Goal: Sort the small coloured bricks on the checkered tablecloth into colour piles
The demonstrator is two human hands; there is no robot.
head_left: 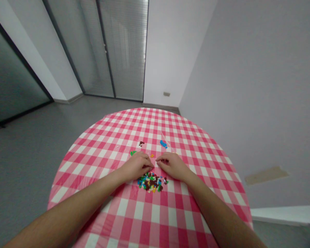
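A pile of small mixed-colour pieces point(151, 182) lies on the checked tablecloth point(167, 212). Just above its left part is my left hand point(137, 166), fingers curled together, their tips too small to show whether they hold anything. My right hand point(172, 166) rests opposite, up and right of the pile, with thumb and fingers bent close together; anything between them is too small to make out. Beyond the hands are small groups: green pieces point(133, 153) by my left hand, yellow pieces point(152, 155) between the hands, brown pieces point(141, 143) and blue pieces point(163, 144) farther back.
The round table's far edge lies near a white wall point(170, 51) with a small socket point(166, 94). Glass doors point(123, 51) stand behind to the left. A grey wall point(260, 103) rises on the right, with a tan strip point(267, 175) on it.
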